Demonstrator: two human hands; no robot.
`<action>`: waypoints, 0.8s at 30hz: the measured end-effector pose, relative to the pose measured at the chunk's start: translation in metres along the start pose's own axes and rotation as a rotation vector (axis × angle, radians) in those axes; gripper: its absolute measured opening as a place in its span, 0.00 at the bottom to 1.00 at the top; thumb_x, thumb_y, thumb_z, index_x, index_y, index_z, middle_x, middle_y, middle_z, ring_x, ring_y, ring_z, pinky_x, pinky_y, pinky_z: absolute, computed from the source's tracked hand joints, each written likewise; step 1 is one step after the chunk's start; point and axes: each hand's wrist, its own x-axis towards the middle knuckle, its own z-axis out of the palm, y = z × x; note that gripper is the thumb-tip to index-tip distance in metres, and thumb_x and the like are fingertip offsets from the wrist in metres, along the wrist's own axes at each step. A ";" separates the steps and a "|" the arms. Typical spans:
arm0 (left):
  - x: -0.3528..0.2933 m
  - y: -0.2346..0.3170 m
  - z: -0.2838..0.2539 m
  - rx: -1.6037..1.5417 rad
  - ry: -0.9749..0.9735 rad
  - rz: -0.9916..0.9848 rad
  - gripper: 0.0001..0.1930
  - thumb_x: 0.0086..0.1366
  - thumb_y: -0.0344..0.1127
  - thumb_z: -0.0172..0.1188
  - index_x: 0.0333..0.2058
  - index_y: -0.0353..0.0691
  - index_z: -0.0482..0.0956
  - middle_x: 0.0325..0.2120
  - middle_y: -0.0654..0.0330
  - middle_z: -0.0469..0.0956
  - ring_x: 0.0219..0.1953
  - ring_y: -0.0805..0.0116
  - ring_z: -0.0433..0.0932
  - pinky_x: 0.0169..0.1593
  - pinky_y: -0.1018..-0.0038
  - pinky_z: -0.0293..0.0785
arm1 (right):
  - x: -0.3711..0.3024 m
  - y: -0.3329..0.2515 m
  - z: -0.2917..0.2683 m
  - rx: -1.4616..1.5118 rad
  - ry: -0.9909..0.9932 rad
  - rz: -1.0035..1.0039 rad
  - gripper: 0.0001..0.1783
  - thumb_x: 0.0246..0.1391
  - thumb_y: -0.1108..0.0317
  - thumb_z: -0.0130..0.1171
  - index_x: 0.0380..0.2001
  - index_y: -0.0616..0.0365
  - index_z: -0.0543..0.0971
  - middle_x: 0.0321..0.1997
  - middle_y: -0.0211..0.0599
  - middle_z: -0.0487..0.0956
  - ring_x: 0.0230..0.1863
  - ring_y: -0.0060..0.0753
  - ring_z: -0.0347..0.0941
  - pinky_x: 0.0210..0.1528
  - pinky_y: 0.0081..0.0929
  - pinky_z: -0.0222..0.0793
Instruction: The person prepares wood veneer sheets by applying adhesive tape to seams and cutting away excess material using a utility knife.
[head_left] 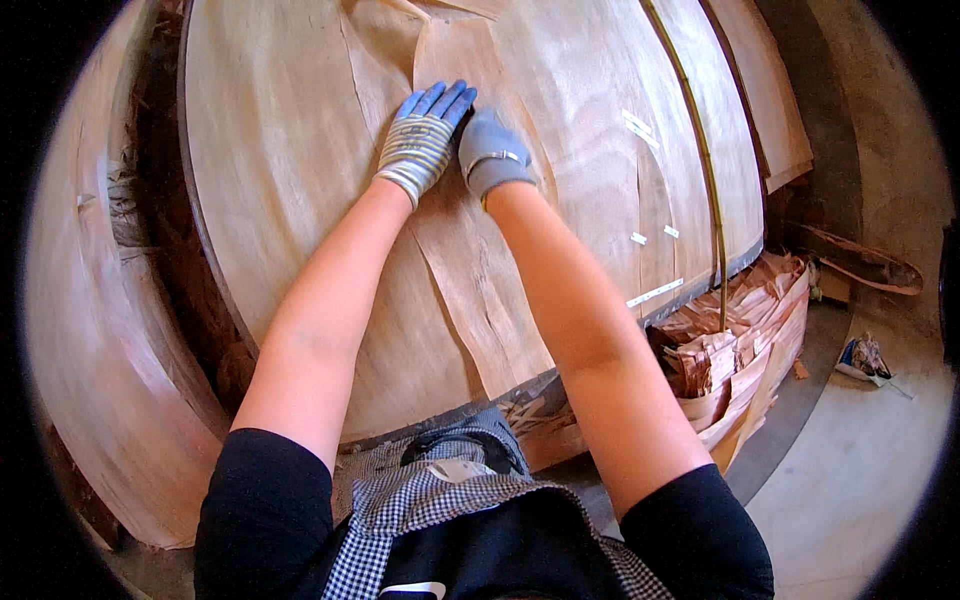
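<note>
A wide, pale wood veneer sheet [270,220] covers the work surface in front of me. My left hand [418,145], in a striped glove with blue fingers, lies flat on it with the fingers stretched forward. Close beside it is my right hand [495,155], in a grey-blue glove with a thin band across it. Its fingers are curled down and slightly blurred; whatever they hold is hidden. Under and between my hands runs a narrower, browner veneer strip [485,290], its edges lying along the paler wood. Short white tape pieces [655,293] stick to the sheet at the right.
A long thin stick [705,160] lies across the sheet's right side. Torn veneer scraps [745,370] are heaped beyond the near right edge. Another veneer stack [110,400] stands at the left across a dark gap. A small crumpled bundle [864,358] lies on the floor.
</note>
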 end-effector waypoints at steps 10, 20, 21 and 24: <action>-0.001 0.012 -0.013 0.047 -0.082 -0.055 0.30 0.52 0.53 0.54 0.51 0.42 0.67 0.56 0.58 0.61 0.58 0.58 0.55 0.60 0.64 0.47 | -0.247 0.110 0.058 -0.144 -0.165 -0.053 0.09 0.49 0.69 0.45 0.33 0.60 0.64 0.18 0.46 0.75 0.19 0.48 0.73 0.18 0.39 0.69; -0.005 0.004 -0.020 0.023 -0.168 -0.111 0.35 0.48 0.55 0.57 0.53 0.44 0.64 0.57 0.59 0.58 0.59 0.57 0.54 0.61 0.63 0.47 | -0.232 0.151 0.001 0.015 0.120 -0.290 0.15 0.51 0.69 0.50 0.44 0.55 0.67 0.17 0.49 0.72 0.16 0.49 0.69 0.16 0.42 0.62; -0.003 0.007 -0.023 -0.010 -0.194 -0.109 0.40 0.45 0.56 0.60 0.55 0.44 0.61 0.57 0.56 0.58 0.59 0.56 0.55 0.61 0.63 0.47 | -0.184 0.133 -0.001 0.035 0.111 -0.225 0.12 0.53 0.68 0.48 0.42 0.55 0.67 0.19 0.49 0.72 0.16 0.51 0.68 0.17 0.44 0.62; 0.003 0.015 -0.028 -0.106 -0.186 -0.131 0.43 0.43 0.55 0.62 0.56 0.43 0.57 0.57 0.54 0.58 0.59 0.56 0.55 0.61 0.63 0.47 | -0.062 0.083 -0.011 -0.029 0.043 -0.337 0.08 0.52 0.65 0.45 0.33 0.58 0.67 0.21 0.51 0.74 0.26 0.55 0.72 0.25 0.47 0.66</action>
